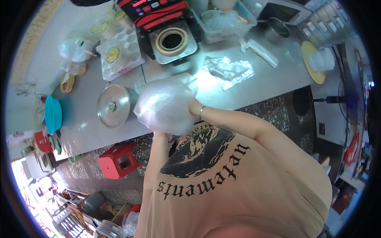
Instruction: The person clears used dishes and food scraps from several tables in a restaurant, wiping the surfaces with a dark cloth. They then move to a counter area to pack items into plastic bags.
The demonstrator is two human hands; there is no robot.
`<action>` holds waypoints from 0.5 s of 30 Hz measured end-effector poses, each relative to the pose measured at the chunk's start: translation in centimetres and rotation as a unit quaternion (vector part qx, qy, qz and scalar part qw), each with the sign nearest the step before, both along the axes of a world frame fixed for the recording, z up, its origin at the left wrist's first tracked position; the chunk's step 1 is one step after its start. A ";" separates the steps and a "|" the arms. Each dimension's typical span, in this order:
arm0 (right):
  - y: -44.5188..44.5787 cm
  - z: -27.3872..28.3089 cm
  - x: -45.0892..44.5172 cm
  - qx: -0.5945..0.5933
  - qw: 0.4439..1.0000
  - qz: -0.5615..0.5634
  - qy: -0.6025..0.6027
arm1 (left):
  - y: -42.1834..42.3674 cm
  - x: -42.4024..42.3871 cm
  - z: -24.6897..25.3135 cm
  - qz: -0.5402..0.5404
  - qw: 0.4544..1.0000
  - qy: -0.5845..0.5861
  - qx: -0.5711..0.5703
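A puffed-out, translucent plastic bag [165, 104] is held up in front of my chest, over the near edge of the steel worktable [80, 128]. At the bag's right side, my right hand [195, 107] grips the plastic; its fingertips are hidden. A bracelet [202, 111] circles that wrist. My left hand [160, 135] goes under or into the bag's lower left edge, with film around the wrist and its fingers covered. Left of the bag lies a round steel lid with a knob [113, 106]. A crumpled sheet of clear plastic bags [229, 71] lies to the right.
At the back stands a red-and-black cup sealing machine [160, 15] with a round opening. Left of it, a white box [122, 50] bears a lidded cup. A plastic bin [220, 35], a steel pot [275, 29] and a yellow plate [312, 64] stand rightward. A red stool [116, 162] is below.
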State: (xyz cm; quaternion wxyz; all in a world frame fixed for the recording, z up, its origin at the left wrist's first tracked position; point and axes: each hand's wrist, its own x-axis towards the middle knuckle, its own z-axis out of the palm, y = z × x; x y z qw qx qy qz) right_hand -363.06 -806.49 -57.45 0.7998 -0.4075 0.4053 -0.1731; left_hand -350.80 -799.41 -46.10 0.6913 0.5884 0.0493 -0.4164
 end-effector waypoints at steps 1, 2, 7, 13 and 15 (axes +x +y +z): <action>-0.3 1.4 -0.2 0.121 0.992 -0.045 -0.016 | -0.1 0.3 0.0 0.009 1.000 -0.002 0.002; -0.8 3.8 -0.7 0.115 0.991 -0.070 -0.001 | 0.1 0.5 -0.1 0.021 1.000 -0.004 0.006; -5.7 3.3 -7.3 -0.366 0.901 -0.104 0.207 | 3.4 1.0 0.6 0.094 0.992 -0.065 0.049; -13.7 1.8 -20.6 -0.603 0.603 0.149 0.501 | 14.4 1.7 -5.6 -0.143 0.966 -0.043 0.212; -16.2 5.5 -20.3 -0.494 0.704 0.263 0.438 | 15.4 -1.1 -6.3 -0.200 0.933 -0.021 0.298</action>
